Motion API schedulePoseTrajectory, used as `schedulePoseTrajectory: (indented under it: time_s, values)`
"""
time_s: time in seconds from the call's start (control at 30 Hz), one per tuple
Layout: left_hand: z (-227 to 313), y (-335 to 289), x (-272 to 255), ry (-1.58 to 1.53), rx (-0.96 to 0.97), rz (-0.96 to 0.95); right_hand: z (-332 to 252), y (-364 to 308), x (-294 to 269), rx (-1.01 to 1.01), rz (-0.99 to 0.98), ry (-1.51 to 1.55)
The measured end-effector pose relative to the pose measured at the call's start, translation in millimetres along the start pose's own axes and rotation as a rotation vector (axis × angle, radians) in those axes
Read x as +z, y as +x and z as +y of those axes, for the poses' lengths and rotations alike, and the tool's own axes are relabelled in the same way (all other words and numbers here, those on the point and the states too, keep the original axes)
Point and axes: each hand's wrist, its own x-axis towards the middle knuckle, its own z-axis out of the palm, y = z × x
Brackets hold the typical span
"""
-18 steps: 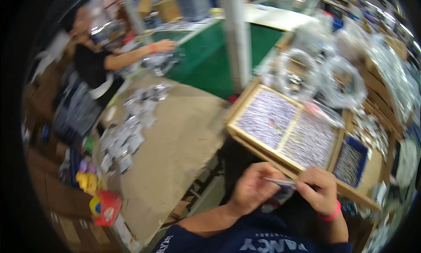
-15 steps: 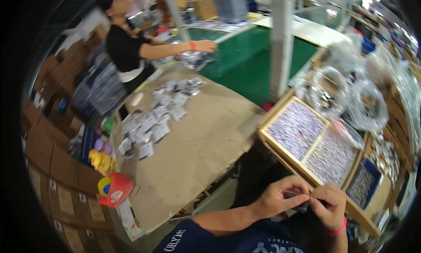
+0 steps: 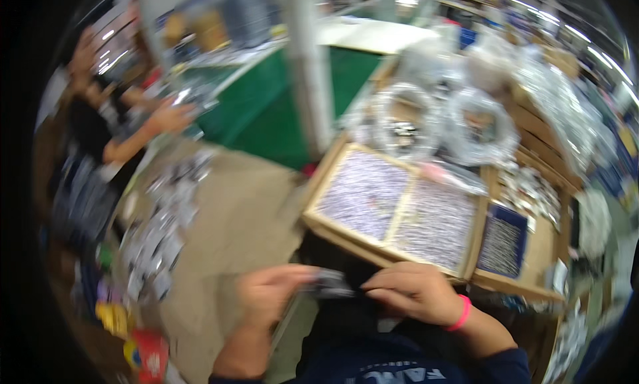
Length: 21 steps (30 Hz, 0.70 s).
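Note:
My left hand (image 3: 271, 292), blurred by motion, is closed on a small clear plastic bag (image 3: 331, 284) that sticks out from its fingertips to the right. What the bag contains is too smeared to make out. My right hand (image 3: 416, 292), with a pink wristband, hovers just in front of the wooden tray (image 3: 346, 239). Its thumb and fingers are pinched together, apart from the bag; anything between them is too small to tell. Two compartments of the tray hold masses of small whitish-purple pieces (image 3: 363, 192).
Silvery packets (image 3: 160, 231) lie on the brown-topped table (image 3: 229, 234). Right of the tray are a blue bin (image 3: 504, 241) of small dark parts and plastic-lined containers (image 3: 407, 121). A post (image 3: 307, 77) rises behind the tray. A co-worker (image 3: 100, 124) stands far left, handling shiny packets.
My view has swung right. My hands, together before, are now apart: the left has moved left with the bag, while the right stays by the tray's front edge.

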Motion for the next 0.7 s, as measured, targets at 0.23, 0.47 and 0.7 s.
schedulePoseTrajectory:
  time_s: [0.23, 0.47, 0.7]
  values:
    - [-4.2, 33.1, -208.6, 0.704, 0.371, 0.705, 7.1, -21.0, -45.9, 0.213, -0.048, -0.097]
    - [-40.9, 39.7, -189.6, 0.544, 0.254, 0.585, 54.5, -11.2, -112.8, 0.199, 0.11, -0.46]
    - [-14.3, 38.1, -21.2, 0.319, 0.121, 0.172, 117.7, 33.1, -132.7, 0.153, 0.154, -1.12]
